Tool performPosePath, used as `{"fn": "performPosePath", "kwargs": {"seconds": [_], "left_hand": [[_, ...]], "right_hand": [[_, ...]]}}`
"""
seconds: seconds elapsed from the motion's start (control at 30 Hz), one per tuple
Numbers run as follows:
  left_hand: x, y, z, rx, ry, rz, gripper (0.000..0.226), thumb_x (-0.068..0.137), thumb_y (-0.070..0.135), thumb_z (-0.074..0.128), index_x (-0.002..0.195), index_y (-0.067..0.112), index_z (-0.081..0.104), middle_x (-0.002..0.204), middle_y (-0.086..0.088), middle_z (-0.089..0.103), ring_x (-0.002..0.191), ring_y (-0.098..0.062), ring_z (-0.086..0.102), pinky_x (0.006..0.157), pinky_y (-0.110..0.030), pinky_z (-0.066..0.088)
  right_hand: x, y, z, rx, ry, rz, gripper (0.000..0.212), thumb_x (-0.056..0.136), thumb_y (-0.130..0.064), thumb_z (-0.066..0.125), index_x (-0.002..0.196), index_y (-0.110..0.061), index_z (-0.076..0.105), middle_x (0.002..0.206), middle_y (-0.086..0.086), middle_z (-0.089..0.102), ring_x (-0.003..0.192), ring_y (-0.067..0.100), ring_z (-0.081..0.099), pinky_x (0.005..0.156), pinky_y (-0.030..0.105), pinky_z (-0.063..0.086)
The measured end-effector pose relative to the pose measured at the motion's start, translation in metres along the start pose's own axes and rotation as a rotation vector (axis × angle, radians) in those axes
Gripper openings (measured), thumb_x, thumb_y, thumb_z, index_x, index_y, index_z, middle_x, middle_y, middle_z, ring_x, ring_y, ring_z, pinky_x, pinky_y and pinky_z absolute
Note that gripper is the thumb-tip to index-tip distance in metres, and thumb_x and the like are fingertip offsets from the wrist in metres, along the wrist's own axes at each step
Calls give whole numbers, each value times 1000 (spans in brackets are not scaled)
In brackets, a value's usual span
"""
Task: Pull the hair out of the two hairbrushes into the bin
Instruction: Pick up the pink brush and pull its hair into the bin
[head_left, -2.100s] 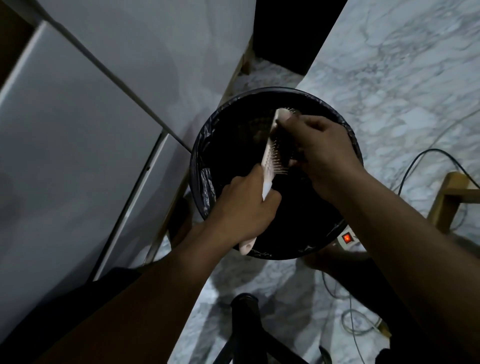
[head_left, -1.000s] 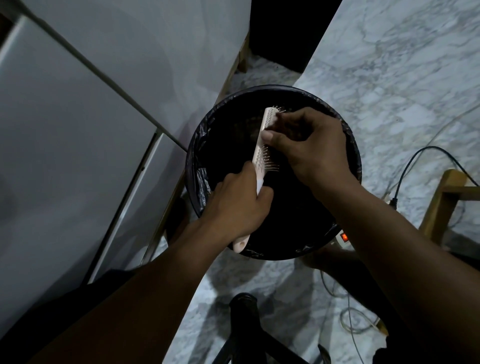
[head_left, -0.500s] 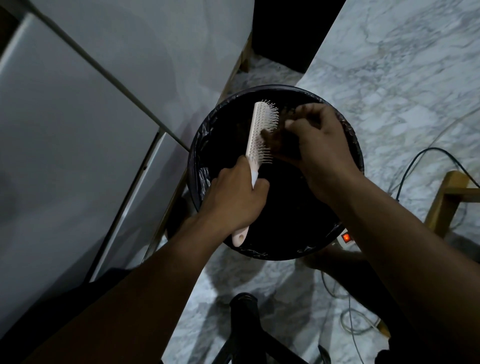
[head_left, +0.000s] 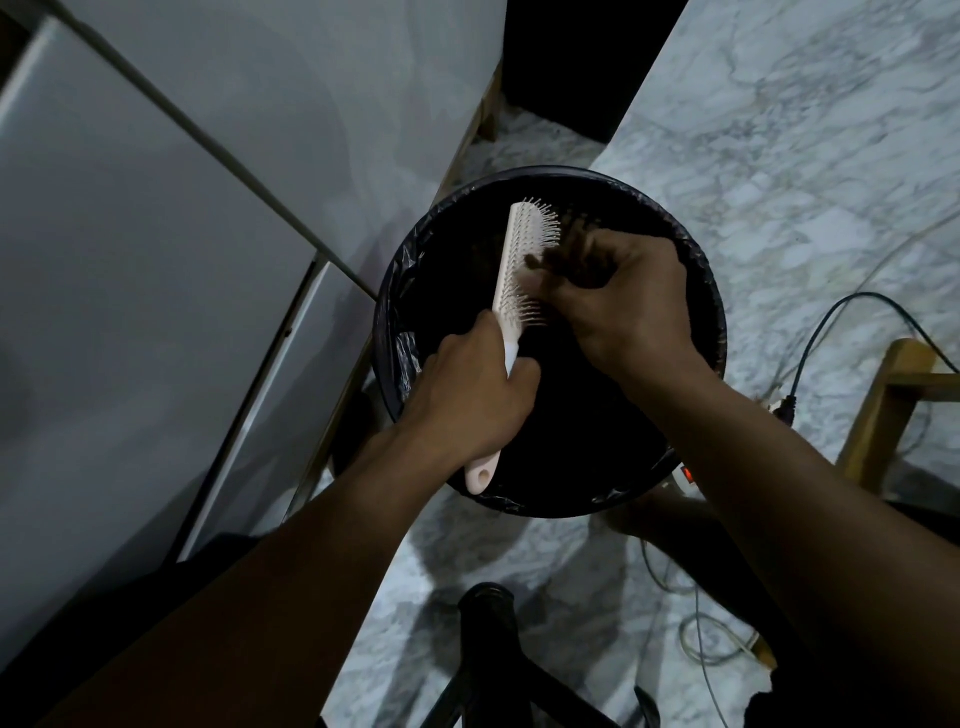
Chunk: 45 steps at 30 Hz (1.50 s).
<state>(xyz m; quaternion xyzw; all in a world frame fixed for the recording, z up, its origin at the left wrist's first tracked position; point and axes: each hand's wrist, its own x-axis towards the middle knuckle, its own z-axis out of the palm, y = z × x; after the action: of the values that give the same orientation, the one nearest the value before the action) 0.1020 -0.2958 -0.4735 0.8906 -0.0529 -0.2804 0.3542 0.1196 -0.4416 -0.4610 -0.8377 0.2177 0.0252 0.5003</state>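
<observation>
A pale pink hairbrush (head_left: 514, 270) is held over the round black bin (head_left: 696, 275), which is lined with a black bag. My left hand (head_left: 472, 395) grips the brush by its handle, bristles facing right. My right hand (head_left: 623, 296) is pressed against the bristles, its fingers pinched on a dark tuft of hair (head_left: 569, 244) beside the brush head. Only one brush is in view.
A white cabinet or fridge (head_left: 156, 234) stands on the left. The marble floor (head_left: 779, 130) spreads to the right. A power strip with a red light (head_left: 685, 475), cables (head_left: 810, 332) and a wooden leg (head_left: 878, 410) lie right of the bin. A black stand (head_left: 488, 649) rises below.
My right hand slid from the brush tip down along the bristles and pulled away a dark tuft of hair. The brush head is now uncovered and turned bristles right.
</observation>
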Motion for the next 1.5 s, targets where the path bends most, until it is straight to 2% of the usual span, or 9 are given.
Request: {"fn": "performPosePath", "kwargs": {"seconds": [0.2,0.33,0.53,0.73,0.93,1.03,1.27,1.4,1.5], "left_hand": [[3,-2,-2,-48,44,-58,16,90,37,49,83,24,43,81,0,60,71,-17,61,59,-32,43],[6,-5,-3,-58,59,-105,16,90,37,50,88,22,46,83,-1,61,73,-20,62,61,-33,44],[6,-1,-4,-59,91,-92,15,89,31,56,81,22,49,75,3,61,64,-11,60,51,-26,37],[6,1,-5,-73,113,-81,17,88,31,61,76,22,52,71,2,64,62,-13,63,54,-27,46],[4,5,-4,-108,104,-34,23,86,34,63,69,22,53,64,5,62,59,-13,62,50,-22,38],[1,8,-1,-109,77,-19,25,85,33,65,68,21,51,62,3,61,55,-10,59,45,-17,33],[0,8,2,-173,61,19,23,86,34,64,75,15,56,65,1,62,55,-14,60,48,-24,39],[2,6,0,-182,66,-5,24,88,33,65,72,19,54,62,4,60,50,-7,56,46,-18,37],[2,5,-1,-174,65,-12,24,88,32,64,70,19,53,62,3,61,50,-7,57,46,-18,36]], "right_hand": [[4,-10,-8,366,33,213,19,89,-4,74,104,7,67,84,14,75,69,21,75,71,40,65],[8,-12,-13,313,68,273,19,91,2,64,110,-1,64,82,8,71,63,17,71,65,36,64],[11,-2,-9,68,-22,359,32,70,-23,77,100,-16,70,88,2,73,84,24,74,85,47,62],[12,1,-7,52,34,376,37,71,-42,73,102,-22,71,91,-5,70,89,17,70,90,45,60],[6,-4,-4,247,-19,337,29,82,-45,80,86,-16,76,82,2,75,69,9,67,60,24,51],[4,-4,0,235,59,280,34,76,-43,85,92,-14,79,82,5,78,67,6,68,62,23,52],[5,-4,-1,286,133,287,20,87,-30,78,73,-17,73,72,-2,74,62,6,66,65,27,56],[9,-8,-3,514,173,427,22,103,-23,57,91,-5,62,58,0,69,45,6,60,48,20,51],[14,-8,-6,554,128,500,26,102,-35,57,103,-9,61,74,2,74,63,13,68,62,30,57]]}}
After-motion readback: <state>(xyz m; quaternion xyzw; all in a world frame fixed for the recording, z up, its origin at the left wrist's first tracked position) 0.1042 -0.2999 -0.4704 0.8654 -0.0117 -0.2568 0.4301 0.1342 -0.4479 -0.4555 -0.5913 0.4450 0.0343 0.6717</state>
